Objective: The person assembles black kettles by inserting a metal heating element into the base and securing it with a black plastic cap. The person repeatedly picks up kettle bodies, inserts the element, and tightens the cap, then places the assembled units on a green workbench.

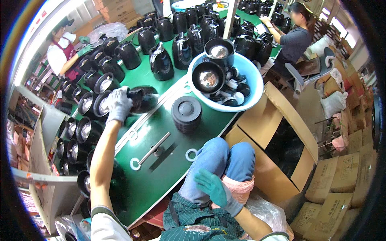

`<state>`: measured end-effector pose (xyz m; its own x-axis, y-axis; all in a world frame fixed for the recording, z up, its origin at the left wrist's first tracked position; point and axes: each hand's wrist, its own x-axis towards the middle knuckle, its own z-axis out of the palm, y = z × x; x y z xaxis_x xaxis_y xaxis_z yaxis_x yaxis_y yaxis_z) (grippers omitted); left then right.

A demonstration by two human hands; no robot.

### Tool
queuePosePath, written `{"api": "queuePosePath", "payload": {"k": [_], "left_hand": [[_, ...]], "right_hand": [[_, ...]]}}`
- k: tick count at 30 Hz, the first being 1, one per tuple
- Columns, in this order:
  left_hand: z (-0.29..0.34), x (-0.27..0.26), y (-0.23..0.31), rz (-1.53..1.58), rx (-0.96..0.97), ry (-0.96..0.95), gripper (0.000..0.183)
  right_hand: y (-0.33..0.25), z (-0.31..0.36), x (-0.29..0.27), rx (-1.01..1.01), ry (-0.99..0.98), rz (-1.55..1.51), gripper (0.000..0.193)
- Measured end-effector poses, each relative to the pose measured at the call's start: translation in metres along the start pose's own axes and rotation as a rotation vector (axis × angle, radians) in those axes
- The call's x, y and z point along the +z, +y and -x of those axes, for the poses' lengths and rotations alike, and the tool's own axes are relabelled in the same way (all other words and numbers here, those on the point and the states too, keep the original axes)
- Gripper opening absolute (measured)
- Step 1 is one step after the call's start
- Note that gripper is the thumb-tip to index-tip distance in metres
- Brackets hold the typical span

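Note:
My left hand (119, 105), in a grey-white knit glove, is stretched far out over the green bench. Its fingers close round one end of a black jug (144, 99) that lies tilted on its side and looks slightly blurred. Just left of that hand are rows of black jugs (89, 103) with shiny round openings. My right hand (215, 189), gloved in green, hovers over my lap with its fingers extended and holds nothing. On the bench between them stand a dark grey ribbed cylinder (186, 114) and a metal bar tool (155, 149) with a ring at its end.
A light blue basin (253, 90) holds black and white lids and two black jugs. Pale rings (191, 155) lie on the bench (161, 180). To my right stands an open carton (257, 120); more cartons (331, 213) are stacked beyond. Two people (64, 52) work across the bench.

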<state>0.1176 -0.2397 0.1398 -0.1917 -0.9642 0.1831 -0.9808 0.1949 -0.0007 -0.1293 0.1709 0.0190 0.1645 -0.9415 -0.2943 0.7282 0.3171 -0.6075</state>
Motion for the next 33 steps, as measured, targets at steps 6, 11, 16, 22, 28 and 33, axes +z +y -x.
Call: {"api": "queuePosePath", "payload": {"k": [6,11,16,22,28,33], "left_hand": [[-0.142,0.054,-0.019,0.057,0.091,-0.066,0.046],[-0.125,0.042,-0.008,0.27,0.247,0.445,0.051],[0.036,0.031,0.051,0.644,0.414,0.44,0.05],[0.162,0.015,0.07,1.019,0.201,0.045,0.045],[0.193,0.015,0.08,1.187,0.156,-0.122,0.04],[0.202,0.013,0.086,1.247,0.163,-0.193,0.039]], "right_hand": [[-0.087,-0.035,-0.007,-0.219,0.223,0.447,0.045],[-0.202,-0.168,-0.028,-0.4,0.594,0.939,0.04],[-0.241,-0.282,-0.04,-0.271,0.816,1.323,0.063],[-0.253,-0.245,-0.028,-0.44,0.807,1.374,0.032],[-0.271,-0.184,-0.014,-0.581,0.791,1.694,0.039],[-0.269,-0.164,0.0,-0.564,0.776,1.699,0.04]]}}
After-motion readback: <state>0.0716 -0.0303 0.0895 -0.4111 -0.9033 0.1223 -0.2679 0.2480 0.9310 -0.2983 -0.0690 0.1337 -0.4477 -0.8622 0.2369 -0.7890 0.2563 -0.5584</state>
